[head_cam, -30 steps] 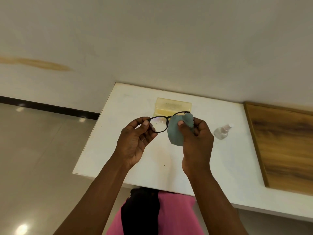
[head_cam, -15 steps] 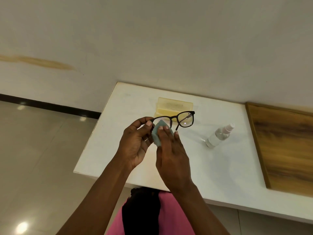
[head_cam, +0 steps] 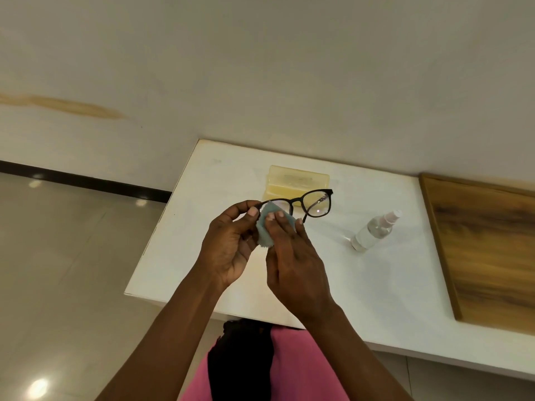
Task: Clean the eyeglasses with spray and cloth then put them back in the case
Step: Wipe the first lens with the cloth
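At the middle of the frame the right hand [head_cam: 292, 256] has carried the small pale blue-green cleaning cloth [head_cam: 265, 227] off the lens at the picture's right, where it was rubbing a second ago, and onto the lens at the picture's left, where it has stayed since half a second back; the right-of-picture lens now shows bare, with a bright glint on it. That suggests one lens is wiped and the second is being done, so the cleaning looks past its midpoint, with the return to the case yet to come. The black-framed plastic eyeglasses [head_cam: 311, 204] are held up above the white bench [head_cam: 376, 285], not resting on it. The left hand [head_cam: 231, 247] pinches the frame's left end between thumb and curled fingers, a closed grip. The right hand's grip presses the cloth to the lens with nearly straight fingers; its thumb is hidden, so whether it pinches from behind I cannot tell. The translucent yellow case [head_cam: 298, 180] lies open just beyond the glasses, and the clear spray bottle [head_cam: 373, 231] lies on the bench right of centre
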